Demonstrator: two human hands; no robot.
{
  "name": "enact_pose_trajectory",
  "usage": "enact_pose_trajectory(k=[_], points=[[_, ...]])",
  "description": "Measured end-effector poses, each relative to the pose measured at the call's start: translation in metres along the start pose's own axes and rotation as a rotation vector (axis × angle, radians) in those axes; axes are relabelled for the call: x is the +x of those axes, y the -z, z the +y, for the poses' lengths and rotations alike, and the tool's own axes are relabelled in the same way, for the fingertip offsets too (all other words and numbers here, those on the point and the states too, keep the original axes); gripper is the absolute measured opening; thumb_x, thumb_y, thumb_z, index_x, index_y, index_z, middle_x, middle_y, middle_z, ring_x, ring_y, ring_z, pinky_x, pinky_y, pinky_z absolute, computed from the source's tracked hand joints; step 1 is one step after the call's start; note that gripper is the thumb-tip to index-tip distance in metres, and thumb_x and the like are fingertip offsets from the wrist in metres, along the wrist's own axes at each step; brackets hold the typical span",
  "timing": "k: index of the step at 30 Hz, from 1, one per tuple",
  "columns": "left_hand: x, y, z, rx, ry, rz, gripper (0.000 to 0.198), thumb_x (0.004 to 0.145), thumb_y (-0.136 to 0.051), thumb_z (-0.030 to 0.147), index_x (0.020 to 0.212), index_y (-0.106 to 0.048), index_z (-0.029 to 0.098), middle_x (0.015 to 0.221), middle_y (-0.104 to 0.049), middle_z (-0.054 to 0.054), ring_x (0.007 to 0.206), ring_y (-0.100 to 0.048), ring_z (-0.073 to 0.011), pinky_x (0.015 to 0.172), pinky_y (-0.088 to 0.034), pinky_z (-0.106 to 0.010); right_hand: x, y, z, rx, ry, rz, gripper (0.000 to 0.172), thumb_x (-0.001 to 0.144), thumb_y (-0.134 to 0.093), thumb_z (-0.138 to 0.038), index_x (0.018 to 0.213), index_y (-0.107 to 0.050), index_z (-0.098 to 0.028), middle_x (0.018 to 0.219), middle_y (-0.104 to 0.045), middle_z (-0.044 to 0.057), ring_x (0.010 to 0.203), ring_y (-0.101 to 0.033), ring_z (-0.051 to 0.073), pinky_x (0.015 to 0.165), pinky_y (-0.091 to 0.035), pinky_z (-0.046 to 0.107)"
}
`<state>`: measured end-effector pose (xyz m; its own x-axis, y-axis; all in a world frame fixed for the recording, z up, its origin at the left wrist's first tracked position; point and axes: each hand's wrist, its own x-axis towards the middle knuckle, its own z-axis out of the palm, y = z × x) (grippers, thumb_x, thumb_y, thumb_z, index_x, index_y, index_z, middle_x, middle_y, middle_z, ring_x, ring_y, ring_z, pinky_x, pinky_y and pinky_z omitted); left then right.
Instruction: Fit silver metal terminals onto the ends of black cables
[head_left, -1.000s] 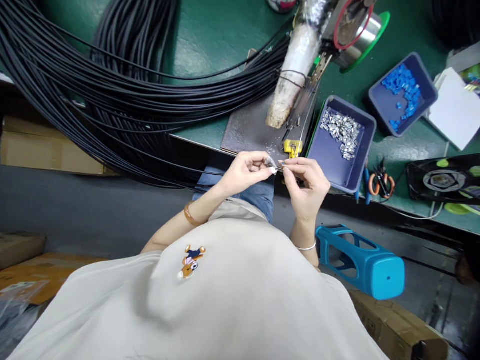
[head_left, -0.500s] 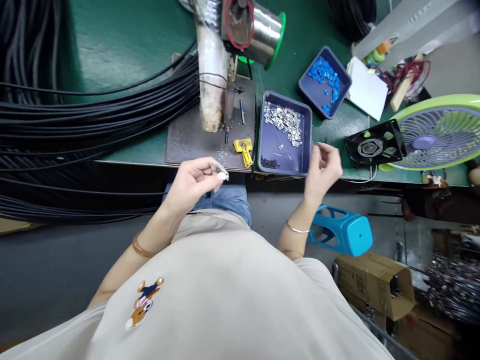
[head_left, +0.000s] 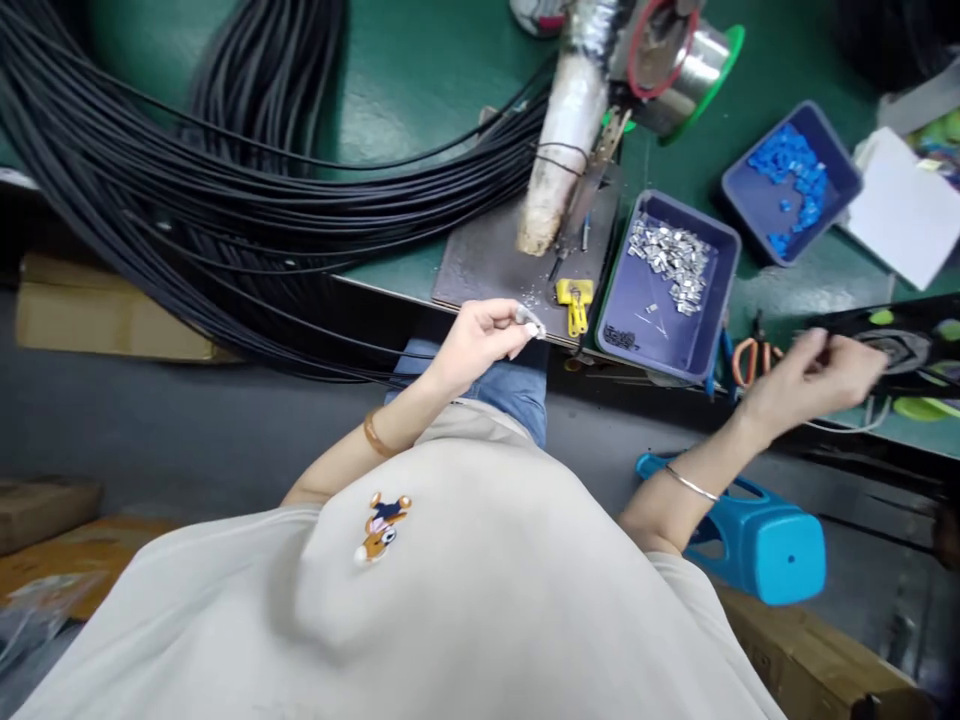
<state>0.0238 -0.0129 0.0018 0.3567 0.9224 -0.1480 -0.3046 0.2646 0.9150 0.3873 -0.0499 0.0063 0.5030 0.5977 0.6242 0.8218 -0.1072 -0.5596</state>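
Note:
My left hand (head_left: 484,342) is in front of the bench edge, thumb and fingers pinched on a small grey-white piece (head_left: 531,322) whose kind I cannot make out. A yellow hand tool (head_left: 575,303), likely a wire stripper, lies just right of it on the dark board (head_left: 480,272). Out to the right, my right hand (head_left: 817,380) is slightly blurred, its fingers curled in. Whatever it holds, if anything, is hidden. It is beside orange-handled pliers (head_left: 746,360) and overlaps the small black fan (head_left: 919,345). Small metal connector shells (head_left: 671,260) lie in a purple tray (head_left: 660,355).
Above the board hangs a soldering machine with a foil-wrapped tube (head_left: 553,170) and a solder wire spool (head_left: 697,75). Black cables (head_left: 360,220) spread across the left. A second tray (head_left: 742,205) holds blue parts (head_left: 791,165). A blue stool (head_left: 787,555) stands below right.
My right hand has moved right, from beside the connector tray to the small fan. My left hand keeps its pinch. The whole view has shifted and tilted with my head.

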Motion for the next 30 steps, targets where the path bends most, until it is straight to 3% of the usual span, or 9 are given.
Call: enact_pose_trajectory(k=[2,4,7,9,11,15,21,30], points=[[0.000,0.000,0.000,0.001,-0.014,-0.011,0.018,0.069,-0.077,0.026,0.065,-0.067,0.012,0.051,-0.049,0.004,0.047,-0.038,-0.0033,0.045,-0.026,-0.018,-0.019,0.000,-0.045,0.171,-0.009,0.150,0.038,0.092,-0.049,-0.061,0.079,-0.057,-0.027,0.087,-0.065,0.008,0.049,-0.053,0.012,0.050,-0.037,0.040],[0.000,0.000,-0.001,0.008,-0.031,-0.016,0.017,0.071,-0.076,0.027,0.067,-0.068,0.012,0.054,-0.051,0.004,0.048,-0.038,-0.0032,0.047,-0.027,-0.019,-0.043,0.000,-0.093,0.323,-0.071,-0.065,0.031,0.095,-0.052,-0.054,0.085,-0.061,-0.026,0.074,-0.066,0.004,0.040,-0.043,0.009,0.044,-0.028,0.034],[0.000,0.000,-0.002,0.017,-0.060,-0.024,0.017,0.073,-0.074,0.027,0.069,-0.069,0.012,0.056,-0.053,0.003,0.050,-0.040,-0.0034,0.049,-0.031,-0.019,-0.078,-0.003,-0.147,0.339,0.000,-0.489,0.037,0.100,-0.042,-0.051,0.104,-0.067,-0.025,0.074,-0.064,0.002,0.061,-0.058,0.015,0.058,-0.042,0.034],[-0.001,0.000,-0.002,0.024,-0.074,-0.034,0.017,0.073,-0.075,0.027,0.070,-0.070,0.012,0.057,-0.053,0.004,0.050,-0.040,-0.0036,0.050,-0.034,-0.019,-0.093,-0.009,-0.163,0.319,0.055,-0.672,0.037,0.102,-0.037,-0.049,0.102,-0.064,-0.025,0.082,-0.067,0.002,0.070,-0.063,0.016,0.066,-0.046,0.032],[-0.001,-0.001,-0.001,0.028,-0.080,-0.038,0.018,0.072,-0.077,0.029,0.071,-0.069,0.012,0.058,-0.053,0.004,0.051,-0.040,-0.0038,0.051,-0.035,-0.019,-0.101,-0.016,-0.166,0.269,0.146,-0.754,0.030,0.102,-0.040,-0.045,0.100,-0.062,-0.024,0.086,-0.069,0.001,0.076,-0.065,0.016,0.070,-0.047,0.030],[-0.003,-0.002,0.001,0.027,-0.064,-0.034,0.021,0.070,-0.079,0.029,0.068,-0.065,0.013,0.057,-0.050,0.004,0.051,-0.040,-0.0043,0.050,-0.034,-0.019,-0.104,-0.027,-0.163,0.240,0.245,-0.781,0.022,0.102,-0.044,-0.039,0.097,-0.060,-0.024,0.088,-0.070,0.001,0.081,-0.066,0.016,0.073,-0.046,0.027],[-0.003,-0.003,0.001,0.015,-0.062,-0.054,0.023,0.069,-0.079,0.025,0.064,-0.060,0.013,0.056,-0.047,0.005,0.051,-0.036,-0.0038,0.047,-0.029,-0.018,-0.107,-0.030,-0.167,0.251,0.240,-0.770,0.020,0.101,-0.047,-0.038,0.096,-0.060,-0.023,0.089,-0.071,0.001,0.082,-0.067,0.015,0.074,-0.046,0.026],[-0.003,-0.004,-0.001,-0.002,-0.058,-0.046,0.028,0.067,-0.082,0.026,0.064,-0.057,0.013,0.056,-0.046,0.006,0.051,-0.036,-0.0036,0.048,-0.030,-0.017,-0.113,-0.034,-0.167,0.293,0.177,-0.769,0.020,0.101,-0.048,-0.037,0.094,-0.060,-0.023,0.088,-0.070,0.000,0.078,-0.065,0.014,0.072,-0.044,0.025]])
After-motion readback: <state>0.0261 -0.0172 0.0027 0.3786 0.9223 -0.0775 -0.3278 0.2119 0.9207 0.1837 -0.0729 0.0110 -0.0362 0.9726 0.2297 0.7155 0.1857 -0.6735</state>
